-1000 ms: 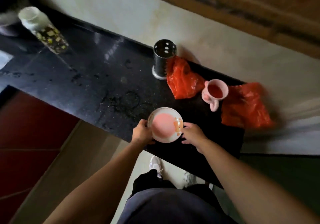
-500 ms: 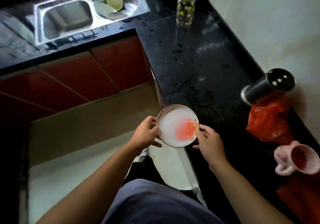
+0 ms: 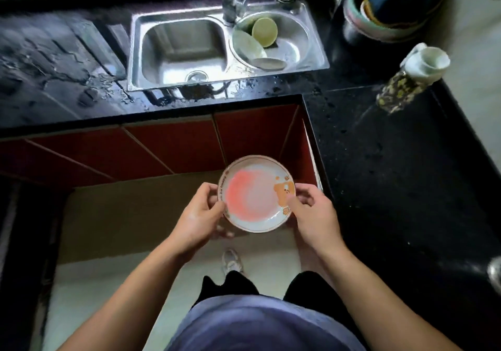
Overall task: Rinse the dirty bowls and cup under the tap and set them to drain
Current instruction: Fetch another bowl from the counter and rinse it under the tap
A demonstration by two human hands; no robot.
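Note:
I hold a shallow white bowl with a pink-red smear and a bear print, level, over the floor in front of the red cabinets. My left hand grips its left rim and my right hand grips its right rim, thumb on the inside. The steel double sink lies ahead, with the tap between its basins. Several pale dishes rest in the round right basin. The pink cup is out of view.
Black stone counter runs along the right and behind the sink, wet on the left. A patterned bottle with a white cap stands at the corner. Stacked bowls and a dark blue vessel sit at the back right.
I lifted the bowl off the counter and turned left with it. The sink now lies straight ahead; the pink cup and red bags have left the view.

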